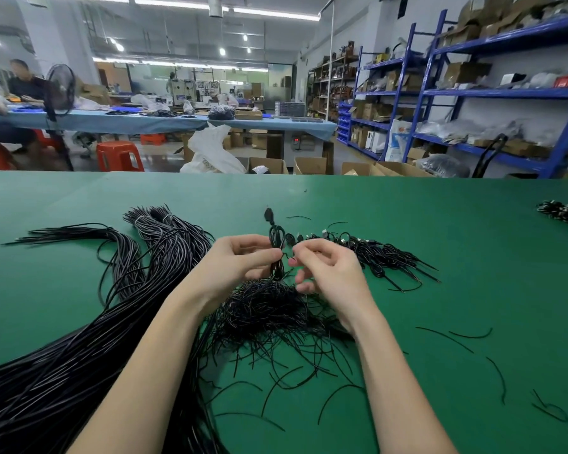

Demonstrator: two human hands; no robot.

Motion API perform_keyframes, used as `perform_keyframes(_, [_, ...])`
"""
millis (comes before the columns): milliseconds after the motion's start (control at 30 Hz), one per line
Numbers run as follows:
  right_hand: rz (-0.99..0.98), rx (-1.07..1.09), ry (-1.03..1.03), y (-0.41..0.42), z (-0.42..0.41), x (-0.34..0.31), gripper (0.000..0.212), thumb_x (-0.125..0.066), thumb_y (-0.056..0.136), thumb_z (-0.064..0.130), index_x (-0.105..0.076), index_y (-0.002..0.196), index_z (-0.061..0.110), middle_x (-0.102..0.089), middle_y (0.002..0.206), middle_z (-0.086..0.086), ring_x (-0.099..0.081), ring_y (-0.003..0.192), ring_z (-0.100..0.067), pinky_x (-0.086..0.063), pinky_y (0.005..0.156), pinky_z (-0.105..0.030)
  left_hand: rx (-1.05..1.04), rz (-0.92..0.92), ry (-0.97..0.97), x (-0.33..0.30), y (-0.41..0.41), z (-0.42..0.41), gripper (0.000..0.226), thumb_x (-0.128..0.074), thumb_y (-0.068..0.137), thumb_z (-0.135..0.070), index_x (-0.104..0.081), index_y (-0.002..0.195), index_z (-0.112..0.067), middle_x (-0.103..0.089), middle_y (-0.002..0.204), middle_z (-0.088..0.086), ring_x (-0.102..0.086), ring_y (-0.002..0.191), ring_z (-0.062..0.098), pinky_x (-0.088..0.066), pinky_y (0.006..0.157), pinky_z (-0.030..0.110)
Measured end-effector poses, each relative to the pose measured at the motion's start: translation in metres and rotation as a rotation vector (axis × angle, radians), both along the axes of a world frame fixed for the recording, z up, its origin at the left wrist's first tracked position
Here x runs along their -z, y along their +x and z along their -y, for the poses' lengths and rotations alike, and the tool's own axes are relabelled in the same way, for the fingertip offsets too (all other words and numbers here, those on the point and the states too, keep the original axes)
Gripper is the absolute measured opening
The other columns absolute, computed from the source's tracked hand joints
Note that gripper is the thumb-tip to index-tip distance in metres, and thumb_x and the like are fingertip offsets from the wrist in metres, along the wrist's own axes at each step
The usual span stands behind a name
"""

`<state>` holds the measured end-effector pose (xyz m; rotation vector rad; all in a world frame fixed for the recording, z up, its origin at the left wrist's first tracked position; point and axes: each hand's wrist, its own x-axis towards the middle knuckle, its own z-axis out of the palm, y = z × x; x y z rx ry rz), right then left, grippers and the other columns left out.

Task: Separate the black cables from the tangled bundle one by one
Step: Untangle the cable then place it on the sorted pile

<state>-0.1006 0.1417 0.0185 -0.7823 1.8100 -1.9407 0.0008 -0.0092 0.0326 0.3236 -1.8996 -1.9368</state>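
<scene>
The green desk (407,240) carried all the cable stock. The tangled bundle (269,312) of thin black cables lay near the middle of the desk, directly beneath both hands and partly hidden by the forearms. The left hand (240,260) was raised just above the bundle, its fingers curled round a coiled black cable (276,244) held upright, the plug end standing above the fingers. The right hand (325,267) was just beside the left, fingers curled, its fingertips at a thin strand by the coil; whether it actually pinched that strand could not be determined. The two hands were close together but not touching. Left of the bundle lay long tied hanks of black cable (79,355), running off the near edge of the desk. Just beyond the bundle, behind the right hand, lay a row of coiled cables with plugs (374,250). Right of the bundle, loose short offcuts (469,335) were scattered, well apart from one another.
</scene>
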Motion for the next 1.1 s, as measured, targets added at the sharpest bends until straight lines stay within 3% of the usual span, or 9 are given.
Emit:
perform_keyframes(67, [-0.257, 0.026, 0.034, 0.000, -0.003, -0.003, 0.002, -0.077, 0.090, 0.022, -0.078, 0.089, 0.020, -0.076, 0.078, -0.001, -0.069, 0.061, -0.011, -0.060, 0.056, -0.028, 0.031, 0.034, 0.237, -0.001, -0.002, 0.000, 0.048, -0.082, 0.065, -0.015, -0.067, 0.108, 0.001, -0.070, 0.091, 0.010, -0.063, 0.066, 0.011, -0.055, 0.065, 0.020])
perform_keyframes(167, [-0.504, 0.102, 0.061, 0.003, -0.003, -0.005, 0.005, -0.079, 0.088, 0.027, -0.080, 0.084, 0.025, -0.073, 0.070, 0.010, -0.070, 0.062, -0.011, -0.061, 0.054, -0.027, 0.068, 0.094, 0.366, -0.003, -0.001, 0.001, 0.054, -0.080, 0.068, -0.011, -0.066, 0.118, 0.004, -0.072, 0.100, 0.013, -0.067, 0.074, 0.013, -0.058, 0.066, 0.019])
perform_keyframes(367, [-0.676, 0.124, 0.116, 0.002, -0.004, 0.000, 0.018, -0.068, 0.097, 0.036, -0.076, 0.084, 0.026, -0.066, 0.067, 0.009, -0.065, 0.051, -0.009, -0.058, 0.053, -0.035, 0.122, 0.163, 0.447, -0.001, -0.001, -0.002, 0.040, -0.077, 0.068, -0.014, -0.071, 0.107, -0.005, -0.075, 0.086, 0.005, -0.071, 0.074, 0.011, -0.058, 0.064, 0.019])
perform_keyframes(467, [-0.677, 0.150, 0.107, 0.006, -0.001, 0.004, 0.024, -0.065, 0.099, 0.031, -0.070, 0.077, 0.025, -0.065, 0.068, 0.003, -0.063, 0.047, -0.013, -0.048, 0.045, -0.018, 0.146, 0.173, 0.451, 0.002, -0.002, -0.001, 0.046, -0.078, 0.069, -0.014, -0.070, 0.113, -0.004, -0.073, 0.098, 0.006, -0.069, 0.080, 0.010, -0.057, 0.067, 0.018])
perform_keyframes(567, [-0.313, 0.021, 0.153, 0.006, 0.002, 0.003, 0.029, -0.063, 0.101, 0.028, -0.071, 0.075, 0.016, -0.062, 0.060, 0.000, -0.061, 0.048, -0.013, -0.050, 0.047, -0.019, 0.180, 0.140, 0.154, 0.002, 0.002, 0.003, 0.038, -0.077, 0.077, -0.016, -0.073, 0.113, -0.004, -0.074, 0.108, 0.011, -0.064, 0.090, 0.013, -0.054, 0.078, 0.018])
perform_keyframes(700, [0.660, -0.353, -0.039, 0.004, -0.005, -0.004, 0.020, -0.075, 0.084, 0.021, -0.069, 0.072, 0.006, -0.058, 0.066, -0.002, -0.052, 0.049, -0.004, -0.043, 0.038, -0.011, 0.175, 0.057, -0.167, 0.001, 0.008, 0.007, 0.034, -0.078, 0.078, -0.021, -0.077, 0.111, -0.012, -0.077, 0.107, 0.010, -0.066, 0.089, 0.010, -0.051, 0.075, 0.016])
perform_keyframes(767, [0.742, -0.380, -0.071, 0.006, -0.005, -0.002, 0.019, -0.074, 0.084, 0.021, -0.069, 0.074, 0.005, -0.060, 0.066, -0.002, -0.054, 0.050, -0.004, -0.044, 0.038, -0.010, 0.168, 0.065, -0.136, 0.002, 0.006, 0.007, 0.036, -0.078, 0.076, -0.019, -0.076, 0.111, -0.008, -0.077, 0.104, 0.010, -0.067, 0.084, 0.010, -0.052, 0.075, 0.017])
perform_keyframes(933, [-0.015, -0.165, 0.134, 0.006, -0.007, -0.007, 0.008, -0.066, 0.099, 0.012, -0.072, 0.103, 0.009, -0.073, 0.086, -0.005, -0.067, 0.064, -0.009, -0.054, 0.055, -0.020, 0.082, 0.169, 0.235, 0.004, 0.003, 0.008, 0.041, -0.079, 0.076, -0.011, -0.070, 0.113, 0.002, -0.072, 0.091, 0.008, -0.067, 0.070, 0.009, -0.056, 0.066, 0.019])
perform_keyframes(1100, [-0.280, -0.134, 0.125, 0.003, -0.018, -0.018, 0.005, -0.082, 0.086, 0.016, -0.078, 0.088, 0.019, -0.079, 0.084, -0.004, -0.074, 0.072, -0.017, -0.058, 0.057, -0.025, 0.166, 0.199, 0.330, -0.001, 0.003, 0.005, 0.055, -0.078, 0.069, -0.018, -0.068, 0.120, -0.001, -0.075, 0.094, 0.008, -0.069, 0.076, 0.010, -0.055, 0.063, 0.018])
